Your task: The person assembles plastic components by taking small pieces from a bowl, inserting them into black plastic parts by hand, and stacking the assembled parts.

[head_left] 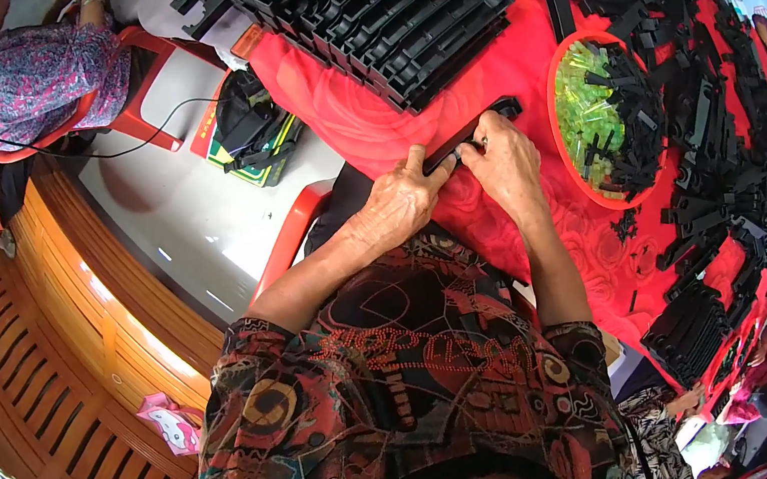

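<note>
A long, narrow black plastic part (456, 139) lies at the near edge of the red table, held between my hands. My left hand (399, 200) grips its near-left end, index finger stretched along it and the other fingers curled. My right hand (504, 161) is closed around its right half, with thumb and fingertips pressed down on it close to the left fingertips. Whether a small piece sits between the fingertips cannot be made out. Just right of my right hand stands a round orange-red basin (571, 170) holding translucent yellow-green pieces (588, 109) and small black pieces (629, 102).
Beyond my hands rises a stack of long black plastic parts (377, 17). Loose black parts (688, 117) cover the right side of the red tablecloth (329, 96). At left are a wooden bench (55, 396), a box with a black bag (248, 125) and a seated person (43, 83). Other people sit at right.
</note>
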A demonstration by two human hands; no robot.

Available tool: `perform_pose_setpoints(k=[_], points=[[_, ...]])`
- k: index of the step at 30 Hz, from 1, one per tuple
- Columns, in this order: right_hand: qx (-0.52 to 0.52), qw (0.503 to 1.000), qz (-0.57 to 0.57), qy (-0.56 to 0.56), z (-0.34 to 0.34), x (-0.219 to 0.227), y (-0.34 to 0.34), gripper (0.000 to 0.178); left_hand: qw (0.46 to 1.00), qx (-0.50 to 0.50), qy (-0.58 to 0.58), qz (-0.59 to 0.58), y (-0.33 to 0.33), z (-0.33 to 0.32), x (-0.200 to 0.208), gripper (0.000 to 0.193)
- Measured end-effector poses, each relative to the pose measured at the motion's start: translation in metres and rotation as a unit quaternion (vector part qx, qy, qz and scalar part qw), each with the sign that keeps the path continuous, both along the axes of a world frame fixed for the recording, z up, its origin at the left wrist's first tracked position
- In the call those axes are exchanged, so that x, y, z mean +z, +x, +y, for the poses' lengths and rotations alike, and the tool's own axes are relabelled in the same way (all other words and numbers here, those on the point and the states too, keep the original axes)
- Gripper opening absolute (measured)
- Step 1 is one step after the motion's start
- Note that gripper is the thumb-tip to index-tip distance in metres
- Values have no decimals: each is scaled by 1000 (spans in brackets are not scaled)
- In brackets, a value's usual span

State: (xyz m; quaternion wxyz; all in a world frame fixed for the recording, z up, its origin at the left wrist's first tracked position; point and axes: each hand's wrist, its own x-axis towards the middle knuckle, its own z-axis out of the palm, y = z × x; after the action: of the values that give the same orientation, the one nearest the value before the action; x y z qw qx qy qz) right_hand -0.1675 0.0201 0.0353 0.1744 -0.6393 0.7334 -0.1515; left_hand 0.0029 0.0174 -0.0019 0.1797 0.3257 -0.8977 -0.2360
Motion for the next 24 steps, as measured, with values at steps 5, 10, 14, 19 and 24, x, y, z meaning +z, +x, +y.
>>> perform_pose_setpoints(k=[5,10,14,19,24], points=[[3,998,61,17,1,3,5,30,1000,-10,7,-17,0,-2,2,53],[-11,990,139,1,10,7,24,33,1000,-3,15,-18,0,-2,1,53],[-11,990,138,-17,13,5,19,33,1000,2,-13,-4,-1,1,-4,54],[24,989,146,12,7,10,8,32,998,-3,-50,-26,-4,3,-3,55],[34,993,113,31,4,9,6,28,996,-15,-75,-46,-3,3,-5,57]])
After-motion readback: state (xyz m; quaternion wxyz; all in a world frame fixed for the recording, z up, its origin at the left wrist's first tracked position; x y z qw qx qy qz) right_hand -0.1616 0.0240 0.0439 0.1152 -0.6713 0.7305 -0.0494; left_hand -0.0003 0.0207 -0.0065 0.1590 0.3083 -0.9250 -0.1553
